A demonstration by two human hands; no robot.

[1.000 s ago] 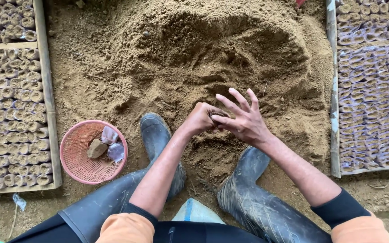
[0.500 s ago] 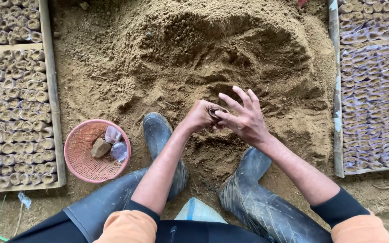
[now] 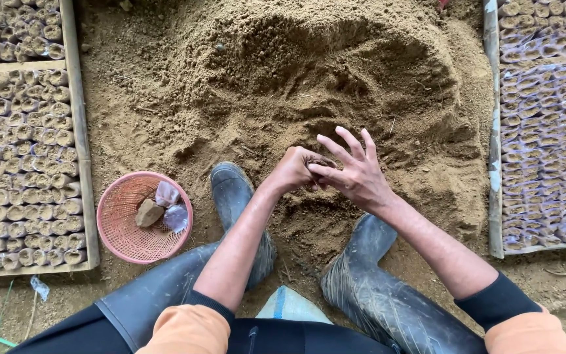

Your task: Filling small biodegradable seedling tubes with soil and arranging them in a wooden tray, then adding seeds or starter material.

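Observation:
My left hand is closed around a small soil-filled bag, of which only the dark top shows. My right hand touches that top with thumb and forefinger, its other fingers spread apart. Both hands hover over a large heap of sandy brown soil with a scooped hollow in front of me. My two dark rubber boots rest at the near edge of the heap.
A pink plastic basket at my left holds a stone and clear bags. Rows of soil-filled bags stand behind a wooden board on the left. Rows of bluish bags lie on the right.
The hands stay together over the soil with only slight finger movement. The view has shifted a little.

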